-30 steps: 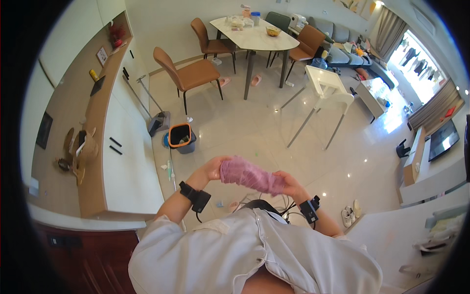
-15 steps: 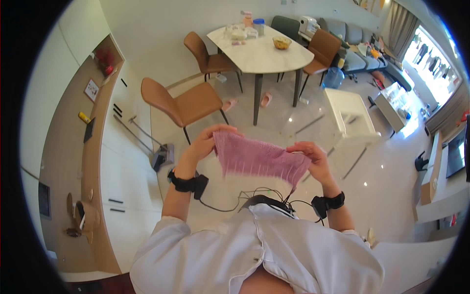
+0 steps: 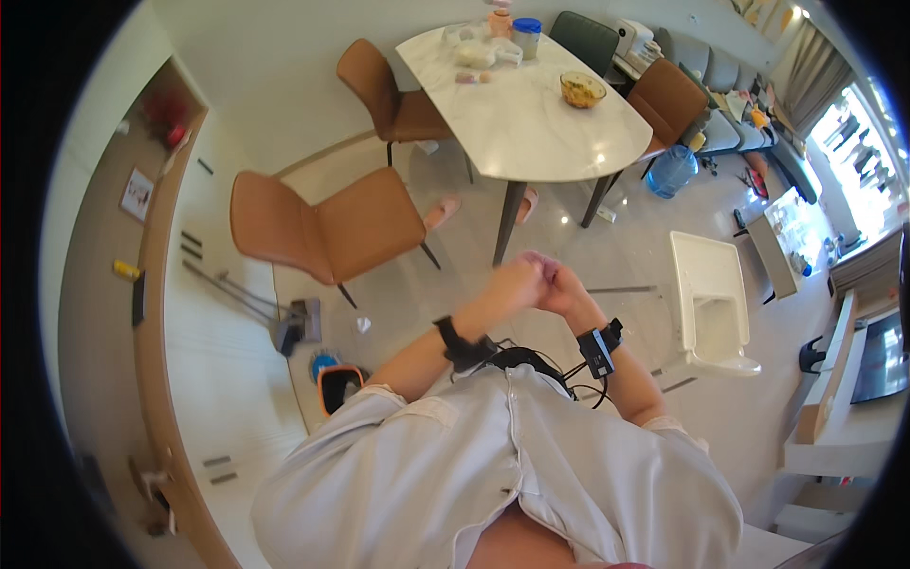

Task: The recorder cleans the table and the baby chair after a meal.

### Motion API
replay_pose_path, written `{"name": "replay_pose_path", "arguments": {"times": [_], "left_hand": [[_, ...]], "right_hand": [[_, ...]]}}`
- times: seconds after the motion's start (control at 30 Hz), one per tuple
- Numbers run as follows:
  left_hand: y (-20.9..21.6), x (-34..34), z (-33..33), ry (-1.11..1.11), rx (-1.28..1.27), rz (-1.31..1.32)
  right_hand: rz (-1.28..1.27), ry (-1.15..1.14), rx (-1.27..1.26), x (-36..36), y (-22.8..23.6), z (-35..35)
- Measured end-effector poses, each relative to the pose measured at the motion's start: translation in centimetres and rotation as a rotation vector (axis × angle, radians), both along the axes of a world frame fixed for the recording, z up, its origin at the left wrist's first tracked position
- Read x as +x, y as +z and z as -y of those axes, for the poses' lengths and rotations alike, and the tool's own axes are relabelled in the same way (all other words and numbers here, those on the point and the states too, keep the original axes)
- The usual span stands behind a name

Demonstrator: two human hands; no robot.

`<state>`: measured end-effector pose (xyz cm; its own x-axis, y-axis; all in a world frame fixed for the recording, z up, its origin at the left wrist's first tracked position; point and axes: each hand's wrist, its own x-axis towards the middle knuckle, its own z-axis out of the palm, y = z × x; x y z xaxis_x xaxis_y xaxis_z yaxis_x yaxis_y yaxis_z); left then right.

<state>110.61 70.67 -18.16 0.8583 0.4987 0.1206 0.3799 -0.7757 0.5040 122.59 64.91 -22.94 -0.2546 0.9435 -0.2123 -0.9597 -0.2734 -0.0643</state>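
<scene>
My left hand (image 3: 517, 284) and my right hand (image 3: 566, 288) are pressed together in front of my chest, below the near end of the table. Fingers of both are curled closed against each other. The left one is smeared by motion. Whatever lies between them is hidden; the purple cloth seen earlier does not show plainly. Black straps with small devices circle both wrists, and dark cables hang between them near my waist.
Ahead stands a white marble-topped table (image 3: 531, 128) bearing a glass bowl of food (image 3: 581, 90), a blue-lidded jar (image 3: 526, 38) and bags. A brown chair (image 3: 370, 228) is at left, a white high chair (image 3: 711, 303) at right. A floor cleaner (image 3: 289, 332) leans by the cabinets.
The purple cloth was stretched between my hands; now my hands have come together and it is out of sight. The table and chairs appear nearer, and a small bin has come into view.
</scene>
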Motion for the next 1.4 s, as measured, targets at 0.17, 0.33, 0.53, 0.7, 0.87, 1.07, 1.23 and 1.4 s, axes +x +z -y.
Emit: {"name": "replay_pose_path", "arguments": {"times": [0.17, 0.33, 0.53, 0.7, 0.87, 1.07, 1.23, 1.4], "left_hand": [[0.5, 3.4, -6.7, -0.35, 0.135, 0.105], [3.2, 10.3, -14.5, -0.647, -0.042, 0.451], [3.0, 15.1, -23.9, -0.321, -0.475, 0.181], [-0.9, 22.1, -30.2, -0.145, -0.764, 0.135], [-4.7, 31.1, -33.3, 0.229, -1.311, 0.101], [-11.3, 40.5, -38.0, 0.524, -2.012, 0.246], [-12.3, 47.1, -39.8, 0.58, -2.02, 0.395], [-13.4, 48.4, -40.1, 0.511, -1.929, 0.521]], "right_hand": [[0.205, -0.361, -0.174, 4.3, 4.2, -5.9], [0.263, -0.565, -0.049, 12.9, 4.8, -8.5], [0.919, -0.983, -0.104, 26.6, 4.8, -10.9], [2.384, -0.939, -0.654, 38.9, -5.2, -15.9], [2.774, 0.009, -0.318, 33.0, -14.6, -22.2], [2.775, -0.222, -0.669, 42.8, -15.1, -22.0], [2.602, -0.58, -0.669, 54.3, -14.1, -26.5], [1.703, -0.528, -0.093, 53.1, -13.0, -32.1]]}}
